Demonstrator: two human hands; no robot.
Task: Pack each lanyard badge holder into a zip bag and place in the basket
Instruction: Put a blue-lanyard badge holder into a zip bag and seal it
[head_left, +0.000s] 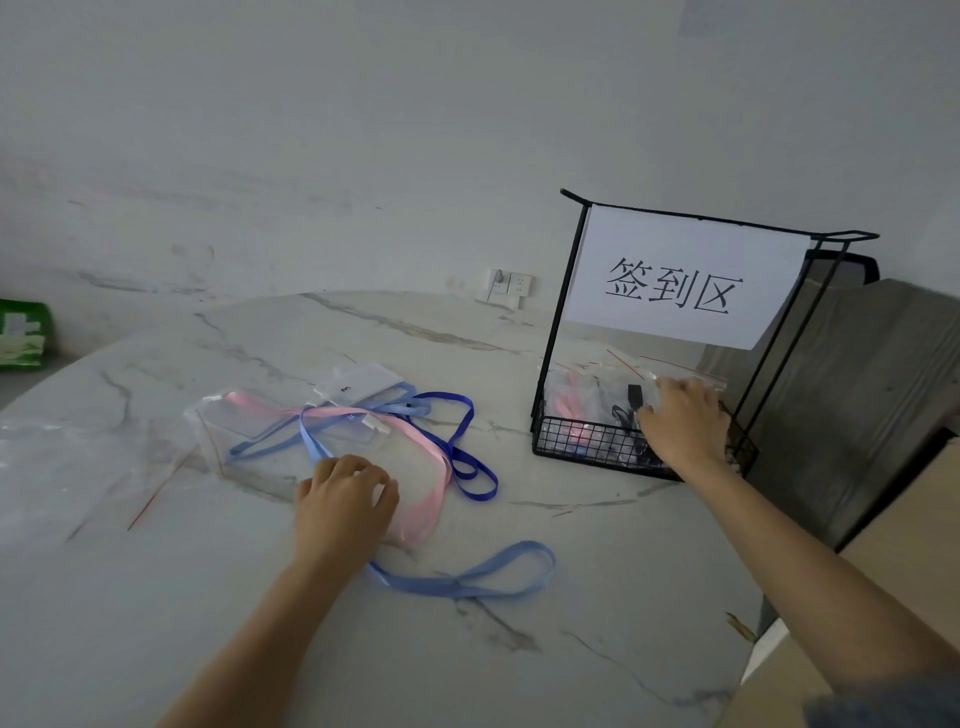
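The left hand (345, 499) rests on the desk (208, 597) with its fingers bent and their tips on the pink lanyard (436, 488); whether they pinch it cannot be told. The right hand (683, 421) reaches into the wire basket (571, 441), fingers spread on a filled zip bag (597, 384). Left of the basket, pink, light blue (467, 577) and dark blue (467, 415) lanyards lie tangled with clear badge holders (363, 387), the pile stretching mostly left to right.
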